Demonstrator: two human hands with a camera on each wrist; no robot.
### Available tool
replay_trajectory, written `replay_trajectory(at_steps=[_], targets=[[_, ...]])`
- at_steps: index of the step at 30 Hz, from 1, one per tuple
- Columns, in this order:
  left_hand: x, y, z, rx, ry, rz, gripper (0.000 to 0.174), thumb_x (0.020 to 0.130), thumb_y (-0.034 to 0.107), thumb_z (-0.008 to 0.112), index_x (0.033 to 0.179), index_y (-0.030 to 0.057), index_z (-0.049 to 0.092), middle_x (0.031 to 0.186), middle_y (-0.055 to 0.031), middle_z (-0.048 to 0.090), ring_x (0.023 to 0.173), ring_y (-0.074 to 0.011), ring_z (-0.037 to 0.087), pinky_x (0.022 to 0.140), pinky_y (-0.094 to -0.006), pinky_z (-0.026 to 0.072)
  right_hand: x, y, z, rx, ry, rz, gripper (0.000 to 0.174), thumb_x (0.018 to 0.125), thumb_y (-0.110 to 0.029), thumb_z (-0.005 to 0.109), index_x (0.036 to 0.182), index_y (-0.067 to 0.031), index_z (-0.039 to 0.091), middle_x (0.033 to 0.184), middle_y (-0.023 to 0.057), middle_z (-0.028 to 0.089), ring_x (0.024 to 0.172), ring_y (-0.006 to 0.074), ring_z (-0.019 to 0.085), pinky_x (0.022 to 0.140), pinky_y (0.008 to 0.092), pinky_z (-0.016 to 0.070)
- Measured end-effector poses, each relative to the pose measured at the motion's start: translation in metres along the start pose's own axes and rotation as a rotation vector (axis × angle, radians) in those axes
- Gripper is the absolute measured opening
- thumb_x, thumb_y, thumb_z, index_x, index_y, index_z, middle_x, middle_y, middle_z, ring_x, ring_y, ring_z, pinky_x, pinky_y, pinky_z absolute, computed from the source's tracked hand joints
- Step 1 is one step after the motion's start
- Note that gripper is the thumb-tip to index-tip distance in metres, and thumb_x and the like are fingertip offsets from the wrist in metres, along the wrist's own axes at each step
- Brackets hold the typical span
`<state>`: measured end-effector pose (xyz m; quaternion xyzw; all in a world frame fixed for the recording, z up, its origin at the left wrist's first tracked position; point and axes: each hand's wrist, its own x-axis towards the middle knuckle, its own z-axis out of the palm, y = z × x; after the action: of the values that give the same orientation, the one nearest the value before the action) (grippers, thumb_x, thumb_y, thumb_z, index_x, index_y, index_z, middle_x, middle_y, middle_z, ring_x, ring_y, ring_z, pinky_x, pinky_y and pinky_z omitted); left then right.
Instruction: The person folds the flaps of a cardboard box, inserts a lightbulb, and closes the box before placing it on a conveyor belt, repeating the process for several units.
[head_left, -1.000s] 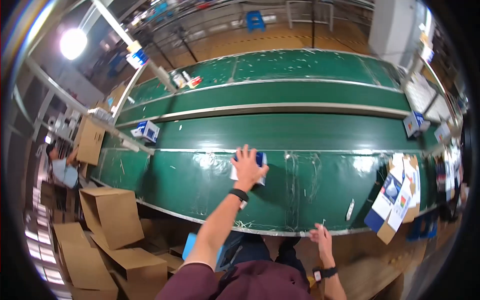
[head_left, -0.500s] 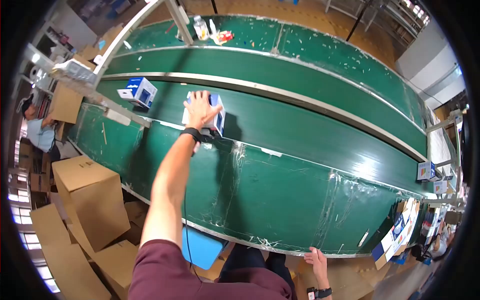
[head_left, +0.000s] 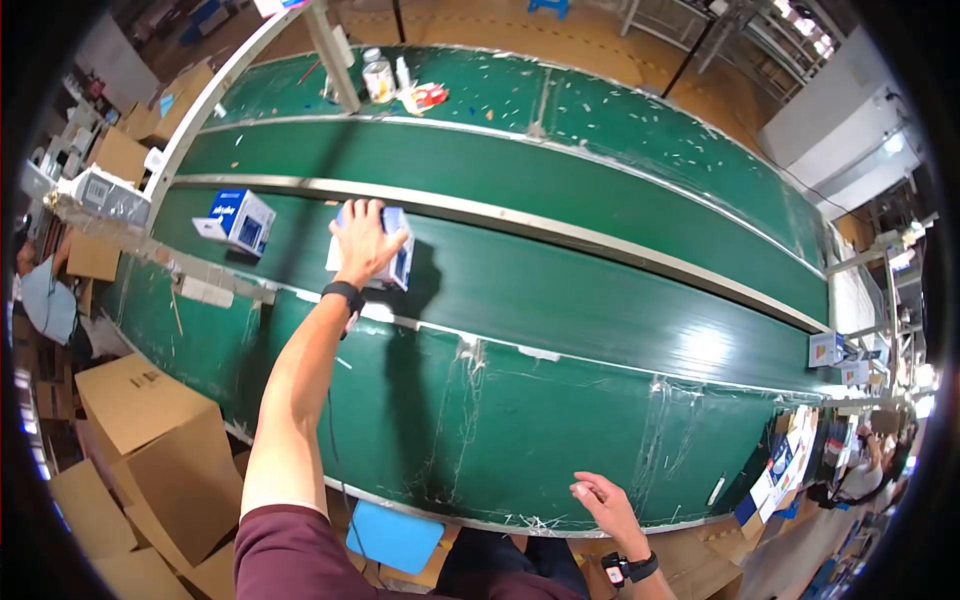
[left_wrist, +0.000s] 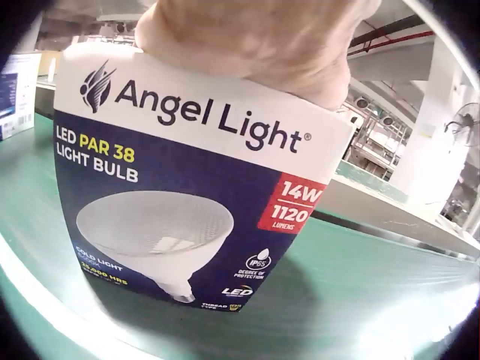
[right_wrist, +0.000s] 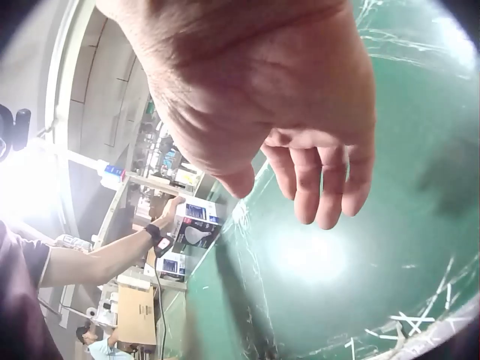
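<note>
My left hand (head_left: 365,243) grips a light bulb box (head_left: 401,264) from above, fingers spread across its top and thumb toward its right side. The box stands upright on the green conveyor belt. In the left wrist view its printed face (left_wrist: 180,180) shows white above and dark blue below, reading "Angel Light LED PAR 38", with the palm over the top edge. To the left of it stands a similar blue-and-white box (head_left: 238,222). My right hand (head_left: 610,510) hovers at the near edge of the table, fingers loose and holding nothing, as the right wrist view also shows.
Brown cartons (head_left: 170,440) are stacked at the lower left, beside a blue stool (head_left: 395,535). Flattened packaging (head_left: 780,470) and a white cutter (head_left: 716,490) lie at the right. A metal rail (head_left: 520,217) runs behind the belt. A post (head_left: 330,60) rises at the left.
My left hand has moved the box left and away, from the near table strip onto the belt beside the other box. My right hand has risen over the table edge. The head view has turned left.
</note>
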<state>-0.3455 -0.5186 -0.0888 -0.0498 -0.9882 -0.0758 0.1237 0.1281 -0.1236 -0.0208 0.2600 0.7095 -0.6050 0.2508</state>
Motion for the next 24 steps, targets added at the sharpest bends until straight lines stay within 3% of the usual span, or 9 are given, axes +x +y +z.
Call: replay_trajectory(at_steps=[6, 8, 10, 14, 16, 18, 20, 22, 24], targets=[[-0.006, -0.039, -0.001, -0.202, -0.122, 0.104, 0.087, 0.088, 0.053, 0.067, 0.152, -0.0017, 0.043, 0.158, -0.0269, 0.038, 0.148, -0.0446, 0.030, 0.123, -0.0556, 0.0216, -0.038, 0.011, -0.002, -0.112, 0.083, -0.144, 0.043, 0.102, -0.032, 0.068, 0.135, -0.0056, 0.064, 0.104, 0.0046, 0.074, 0.096, 0.0113, 0.068, 0.087, 0.0302, 0.0551], [-0.003, -0.036, 0.015, -0.122, 0.087, 0.177, 0.092, 0.093, 0.056, 0.065, 0.160, 0.0043, 0.031, 0.166, -0.0223, 0.029, 0.155, -0.0418, 0.019, 0.126, -0.0529, 0.0102, -0.059, 0.052, -0.004, -0.063, 0.079, -0.211, 0.047, 0.102, -0.039, 0.067, 0.135, -0.0065, 0.064, 0.104, 0.0066, 0.075, 0.093, 0.0131, 0.069, 0.085, 0.0300, 0.0554], [-0.023, 0.022, -0.035, 0.175, 0.254, -0.044, 0.089, 0.097, 0.055, 0.063, 0.160, 0.0007, 0.031, 0.166, -0.0234, 0.028, 0.155, -0.0401, 0.022, 0.125, -0.0520, 0.0170, -0.082, 0.081, -0.007, -0.142, 0.112, -0.263, 0.050, 0.103, -0.043, 0.062, 0.132, -0.0035, 0.063, 0.103, 0.0095, 0.075, 0.093, 0.0201, 0.070, 0.084, 0.0349, 0.0558], [-0.091, 0.062, -0.021, -0.092, 0.704, 0.149, 0.075, 0.107, 0.046, 0.053, 0.159, -0.0035, 0.030, 0.166, -0.0259, 0.029, 0.152, -0.0412, 0.028, 0.124, -0.0498, 0.0238, -0.113, 0.181, -0.002, -0.210, 0.230, -0.301, 0.048, 0.104, -0.046, 0.056, 0.129, -0.0048, 0.064, 0.101, 0.0141, 0.075, 0.092, 0.0286, 0.072, 0.083, 0.0410, 0.0559], [-0.181, 0.091, 0.001, -0.093, 0.564, 0.292, 0.064, 0.107, 0.030, 0.056, 0.158, -0.0022, 0.034, 0.165, -0.0283, 0.029, 0.147, -0.0451, 0.037, 0.119, -0.0517, 0.0322, -0.131, 0.240, -0.003, -0.238, 0.250, -0.257, 0.047, 0.102, -0.049, 0.057, 0.124, -0.0088, 0.068, 0.104, 0.0134, 0.076, 0.098, 0.0327, 0.072, 0.087, 0.0430, 0.0555], [-0.296, 0.111, 0.057, -0.421, -0.008, 0.203, 0.055, 0.101, 0.017, 0.061, 0.150, -0.0013, 0.045, 0.156, -0.0270, 0.044, 0.142, -0.0438, 0.043, 0.117, -0.0496, 0.0338, -0.153, 0.298, -0.004, -0.195, 0.254, -0.081, 0.046, 0.101, -0.049, 0.058, 0.120, -0.0089, 0.070, 0.107, 0.0141, 0.076, 0.103, 0.0336, 0.071, 0.089, 0.0442, 0.0552], [-0.417, 0.192, -0.011, -0.732, -0.041, 0.621, 0.016, 0.089, 0.009, 0.066, 0.097, 0.0080, 0.079, 0.091, -0.0127, 0.076, 0.084, -0.0273, 0.071, 0.079, -0.0405, 0.0563, -0.169, 0.374, -0.005, -0.189, 0.301, -0.024, 0.046, 0.100, -0.049, 0.059, 0.118, -0.0089, 0.071, 0.109, 0.0147, 0.075, 0.105, 0.0336, 0.071, 0.090, 0.0450, 0.0550], [-0.521, 0.242, -0.036, -0.575, -0.701, 0.549, 0.023, 0.090, 0.023, 0.070, 0.106, 0.0075, 0.075, 0.091, -0.0200, 0.074, 0.085, -0.0354, 0.071, 0.079, -0.0455, 0.0557, -0.223, 0.412, -0.018, -0.190, 0.357, 0.079, 0.049, 0.096, -0.052, 0.060, 0.116, -0.0094, 0.073, 0.109, 0.0163, 0.075, 0.106, 0.0334, 0.071, 0.089, 0.0452, 0.0547], [-0.600, 0.313, -0.110, -0.724, -0.898, 0.723, 0.030, 0.098, 0.027, 0.066, 0.114, 0.0034, 0.073, 0.106, -0.0216, 0.075, 0.101, -0.0380, 0.071, 0.088, -0.0440, 0.0557, -0.234, 0.503, -0.028, -0.158, 0.373, 0.141, 0.050, 0.093, -0.052, 0.059, 0.114, -0.0089, 0.074, 0.106, 0.0169, 0.076, 0.103, 0.0344, 0.072, 0.088, 0.0446, 0.0549]])
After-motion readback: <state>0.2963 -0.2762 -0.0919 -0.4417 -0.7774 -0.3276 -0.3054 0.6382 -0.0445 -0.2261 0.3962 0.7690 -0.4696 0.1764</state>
